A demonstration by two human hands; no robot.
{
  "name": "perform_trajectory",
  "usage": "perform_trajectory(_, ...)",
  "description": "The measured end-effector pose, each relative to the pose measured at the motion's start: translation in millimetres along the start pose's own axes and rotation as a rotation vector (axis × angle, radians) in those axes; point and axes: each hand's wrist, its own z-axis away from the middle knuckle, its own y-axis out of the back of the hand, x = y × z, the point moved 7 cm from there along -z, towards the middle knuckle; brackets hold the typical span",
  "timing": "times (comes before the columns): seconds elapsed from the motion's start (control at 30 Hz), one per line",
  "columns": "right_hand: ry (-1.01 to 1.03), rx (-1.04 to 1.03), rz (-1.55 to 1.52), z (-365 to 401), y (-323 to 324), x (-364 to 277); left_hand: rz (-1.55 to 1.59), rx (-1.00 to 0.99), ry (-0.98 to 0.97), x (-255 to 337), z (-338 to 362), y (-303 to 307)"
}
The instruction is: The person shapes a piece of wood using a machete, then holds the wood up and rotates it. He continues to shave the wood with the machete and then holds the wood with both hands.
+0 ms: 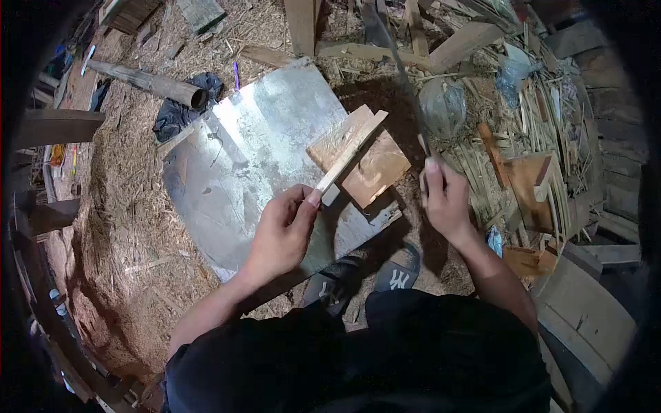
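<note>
Wooden strip (351,151) lies on a block (377,173), left hand (282,230) pinching it — right hand (447,203) grips a blade (399,69) — metal sheet (255,151) beneath.

Single cam, head-worn, tilted steeply down & fwd over own black-clad lap (385,351) toward straw-covered ground (124,206). Wide fisheye, dark round vignette at edges. Close range: left hand (279,230) w/ pale flat wooden slat (351,155) & right hand (446,199) w/ long dark metal blade (399,76) mid-frame; dull grey sheet-metal plate (255,151) just beyond.

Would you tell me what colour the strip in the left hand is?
The strip is pale tan; head view.
</note>
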Motion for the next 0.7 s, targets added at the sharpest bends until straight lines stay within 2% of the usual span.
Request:
perform_trajectory(0.03, 0.003, 0.002, -0.001, -2.1, 0.3, 2.8, -0.002, 0.001, -0.004, -1.1, -0.9, 0.3)
perform_trajectory(0.1, -0.301, -0.098, -0.420, -2.9, -15.8, 20.6, 0.032, -0.011, -0.036, -6.7, -2.9, 1.3)
perform_trajectory(0.13, -0.296, -0.095, -0.506, -1.3, -24.0, 17.2, 0.032, -0.007, -0.039, -8.9, -3.0, 2.4)
perform_trajectory(0.23, -0.300, -0.184, -0.449, 5.0, -37.1, 4.8, 0.013, -0.021, -0.063, -10.2, -0.2, 4.3)
perform_trajectory(0.37, -0.410, -0.220, -0.626, 11.0, -53.9, -17.0, -0.035, 0.027, -0.082, -5.9, 4.1, 15.9)
perform_trajectory(0.57, -0.345, -0.294, -0.611, -5.8, -65.9, -30.7, 0.079, 0.116, -0.063, -9.4, 3.2, 27.2)
perform_trajectory(0.63, -0.339, -0.257, -0.433, -4.2, -62.2, -27.1, 0.064, 0.119, -0.061, -11.5, 1.7, 31.0)
perform_trajectory(0.67, -0.219, -0.217, -0.433, -1.4, -57.4, -37.7, 0.064, 0.107, -0.059, -12.5, 1.1, 30.1)
perform_trajectory(0.7, -0.219, -0.222, -0.431, 5.4, -57.5, -38.7, 0.066, 0.094, -0.057, -14.0, 0.9, 28.6)
